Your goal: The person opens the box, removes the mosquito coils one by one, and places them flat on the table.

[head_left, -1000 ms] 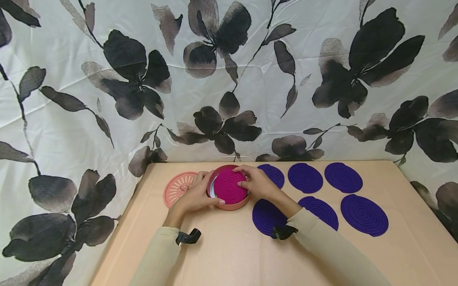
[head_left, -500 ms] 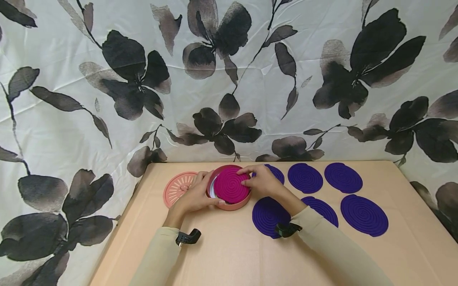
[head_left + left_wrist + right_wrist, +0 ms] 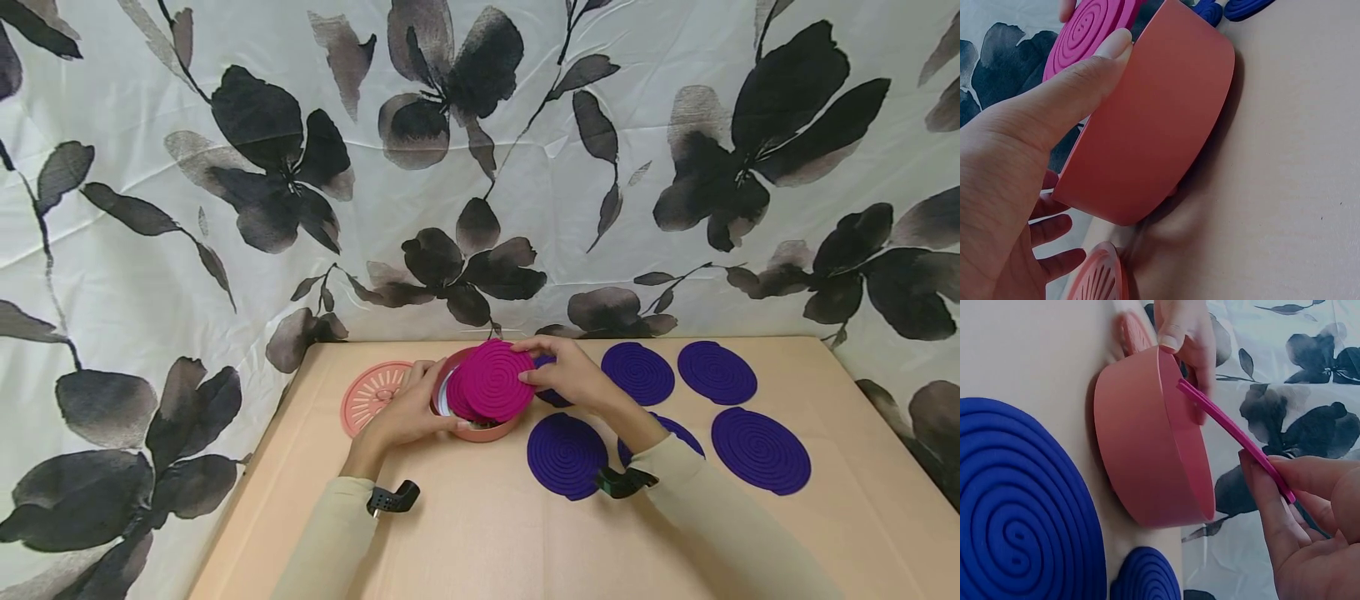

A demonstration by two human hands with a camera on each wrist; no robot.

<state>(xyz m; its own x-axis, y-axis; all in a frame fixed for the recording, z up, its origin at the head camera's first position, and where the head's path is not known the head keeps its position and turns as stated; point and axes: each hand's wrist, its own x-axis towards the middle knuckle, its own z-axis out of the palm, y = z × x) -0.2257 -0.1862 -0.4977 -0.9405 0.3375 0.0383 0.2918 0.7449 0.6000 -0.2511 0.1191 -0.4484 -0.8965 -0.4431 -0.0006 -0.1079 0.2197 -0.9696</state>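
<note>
A round salmon-pink tin [image 3: 489, 434] stands at the back of the table, uncovered. My left hand [image 3: 408, 408] grips its left side, the thumb at the rim in the left wrist view [image 3: 1079, 87]. With thumb and fingers my right hand [image 3: 573, 379] pinches a magenta mosquito coil [image 3: 498, 382] by its right edge. The coil is tilted over the tin's mouth, its far edge inside the rim in the right wrist view [image 3: 1235, 431]. Another magenta layer [image 3: 459, 395] shows behind it; whether that is a separate coil I cannot tell. Something white shows inside the tin, mostly hidden.
A slotted salmon-pink lid [image 3: 363, 392] lies left of the tin, partly behind my left hand. Several dark blue coils [image 3: 761, 450] lie in two rows to the right, some partly covered by my right arm. A floral cloth [image 3: 480, 167] hangs behind the table.
My right hand has moved right and raised the magenta coil, tilting it and shifting it rightward over the tin. The left hand and tin have stayed put.
</note>
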